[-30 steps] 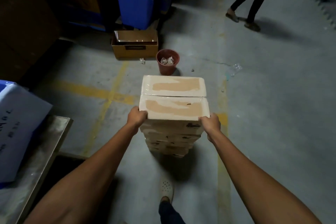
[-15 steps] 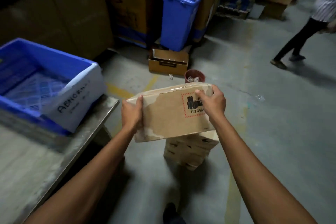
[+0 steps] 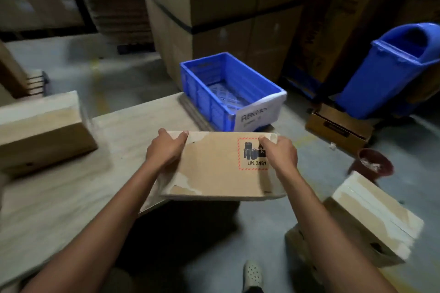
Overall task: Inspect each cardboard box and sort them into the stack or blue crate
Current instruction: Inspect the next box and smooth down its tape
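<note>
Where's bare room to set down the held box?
Bare table between the left box and the blue crate, plus the wide near stretch toward its front edge. The crate's floor looks bare too. Crowded: floor at right, around the stack and red bin.

The flat brown cardboard box (image 3: 212, 173) looks matt, with rough, torn white patches. The blue plastic crate (image 3: 202, 97) looks smooth and shiny.
</note>
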`<state>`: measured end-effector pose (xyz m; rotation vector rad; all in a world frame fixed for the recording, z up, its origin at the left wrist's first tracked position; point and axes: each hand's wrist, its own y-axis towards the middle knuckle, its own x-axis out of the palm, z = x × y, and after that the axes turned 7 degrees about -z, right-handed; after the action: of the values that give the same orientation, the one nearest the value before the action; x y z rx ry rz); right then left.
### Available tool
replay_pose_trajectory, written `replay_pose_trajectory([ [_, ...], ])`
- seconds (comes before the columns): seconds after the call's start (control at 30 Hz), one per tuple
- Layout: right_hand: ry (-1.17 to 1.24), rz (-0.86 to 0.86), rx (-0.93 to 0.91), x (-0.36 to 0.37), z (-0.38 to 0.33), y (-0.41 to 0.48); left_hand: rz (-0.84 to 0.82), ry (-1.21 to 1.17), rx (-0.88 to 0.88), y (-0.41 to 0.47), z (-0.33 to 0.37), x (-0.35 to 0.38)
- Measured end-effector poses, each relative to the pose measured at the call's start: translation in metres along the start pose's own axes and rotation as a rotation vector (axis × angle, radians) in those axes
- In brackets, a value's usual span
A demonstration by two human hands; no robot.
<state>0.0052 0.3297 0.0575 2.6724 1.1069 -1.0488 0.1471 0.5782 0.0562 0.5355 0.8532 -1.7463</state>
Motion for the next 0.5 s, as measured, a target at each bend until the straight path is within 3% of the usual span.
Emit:
replay_pose_trajectory([
  [0.23, -0.032, -0.176, -0.209, 0.105, -0.095, -0.030, 0.200, -0.206, -0.097, -0.008, -0.098, -0.104],
  [0.37, -0.058, -0.298, -0.328, 0.148, -0.128, -0.043, 0.362, -0.290, -0.086, -0.014, -0.130, -0.125],
  [0.5, 0.094, -0.382, -0.342, 0.198, -0.124, -0.037, 0.432, -0.475, -0.096, -0.006, -0.161, -0.128],
])
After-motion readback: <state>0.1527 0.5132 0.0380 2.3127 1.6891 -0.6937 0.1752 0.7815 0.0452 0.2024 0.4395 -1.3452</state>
